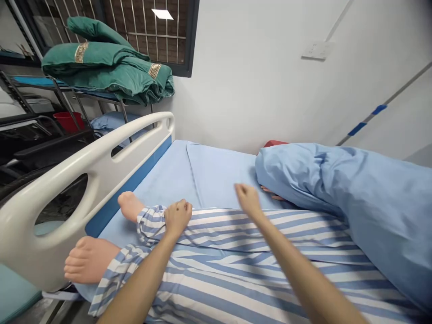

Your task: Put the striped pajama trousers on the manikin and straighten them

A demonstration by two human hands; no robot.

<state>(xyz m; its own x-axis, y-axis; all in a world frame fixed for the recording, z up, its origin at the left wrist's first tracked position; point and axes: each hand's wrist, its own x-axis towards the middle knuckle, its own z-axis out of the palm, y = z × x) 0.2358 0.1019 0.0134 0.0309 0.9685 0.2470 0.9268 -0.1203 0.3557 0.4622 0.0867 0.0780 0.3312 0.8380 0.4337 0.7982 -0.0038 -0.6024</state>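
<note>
Two legs in blue-and-white striped trousers lie across the bed, and their bare feet look like a manikin's. My left hand is closed on the trouser leg of the far leg, a little above the ankle, where the cloth is bunched. Above that same leg, near the knee, my right hand is curled into a fist, slightly blurred, with no object showing in it. A light-blue quilt is pushed up over the body at the right. Fingertips of the lying figure peek from under it.
A cream bed end board rises beyond the feet at the left. Pale-blue sheet covers the mattress up to the white wall. Folded green quilts rest on a metal rack behind the board. A red object shows behind the blue quilt.
</note>
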